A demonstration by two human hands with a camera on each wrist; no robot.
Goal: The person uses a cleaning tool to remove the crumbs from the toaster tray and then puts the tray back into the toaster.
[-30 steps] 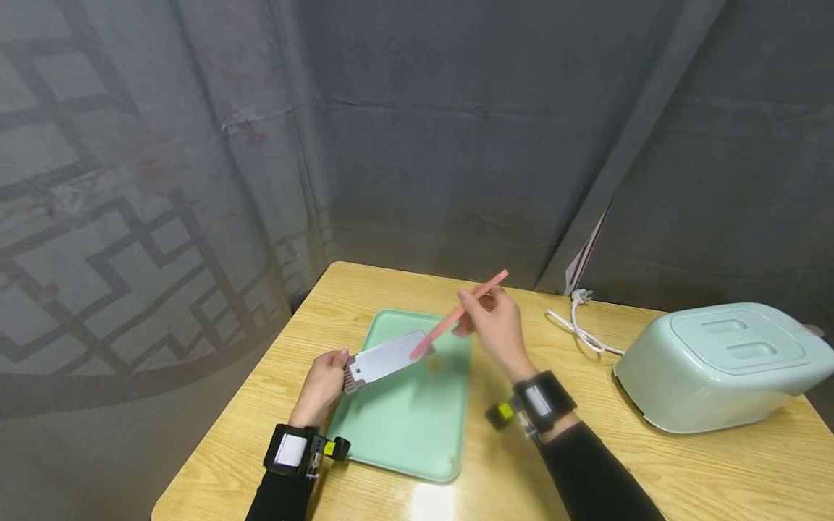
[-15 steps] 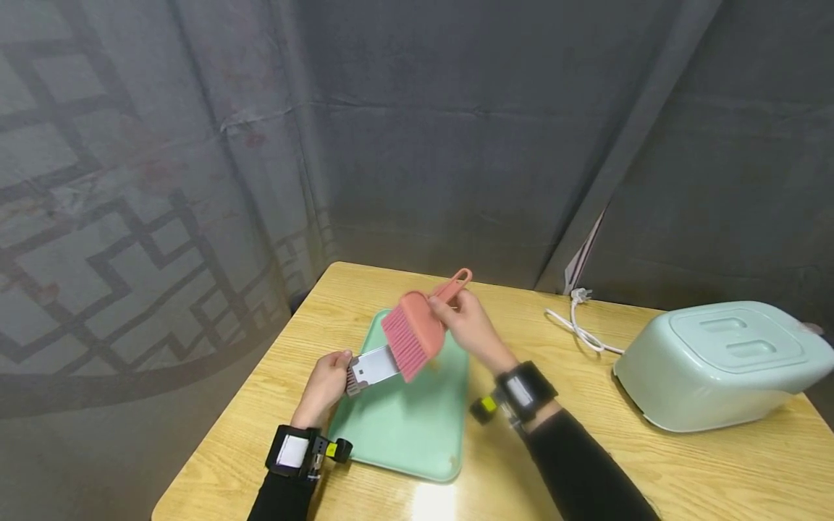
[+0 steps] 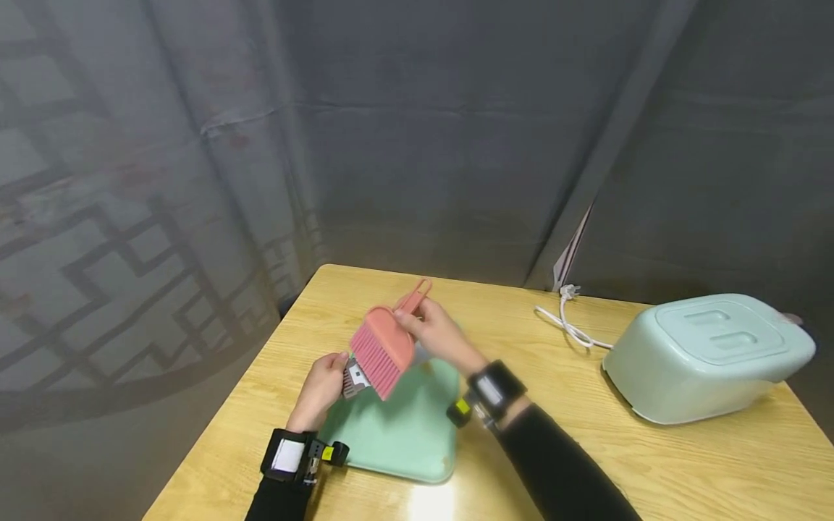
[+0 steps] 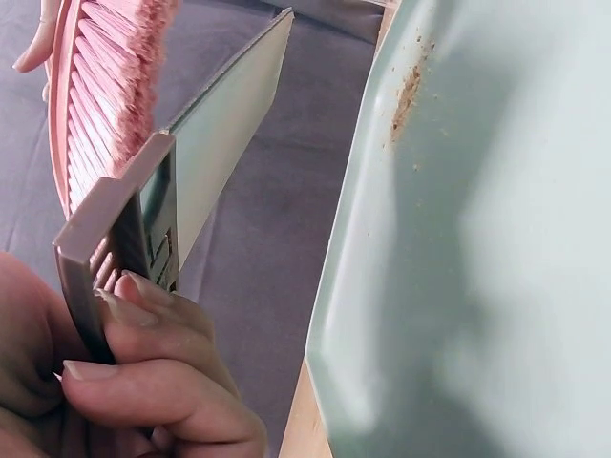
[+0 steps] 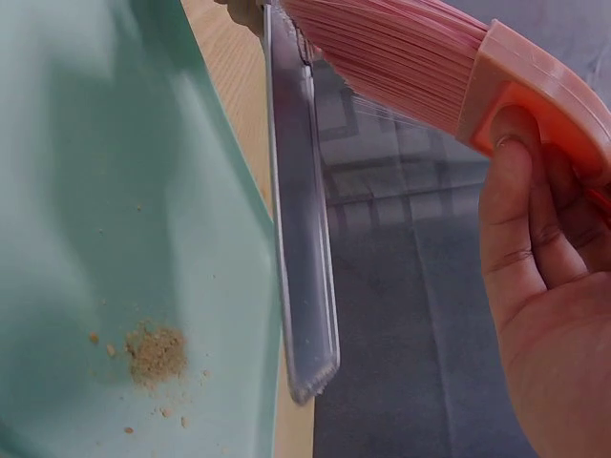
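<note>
My left hand (image 3: 323, 387) grips the grey slotted end of a flat metal crumb tray (image 3: 356, 376), which is held above a mint-green serving tray (image 3: 404, 441). In my right hand (image 3: 439, 333) is a pink hand brush (image 3: 386, 340), pinched where its handle meets the head. The bristles lie across the crumb tray near the left hand, covering most of its length in the head view. The right wrist view shows the metal tray (image 5: 304, 219) tilted on edge. Below it, a small heap of brown crumbs (image 5: 156, 355) lies on the green tray, with loose bits scattered around.
A mint-green toaster (image 3: 704, 362) with its lid on stands at the right of the wooden table (image 3: 521, 449). Its white cord and plug (image 3: 565, 324) lie near the back edge. A grey curtain (image 3: 417, 145) hangs behind the table.
The brush has turned its broad face up and swept left along the crumb tray towards my left hand. The left hand stays nearly in place; the head view has shifted slightly.
</note>
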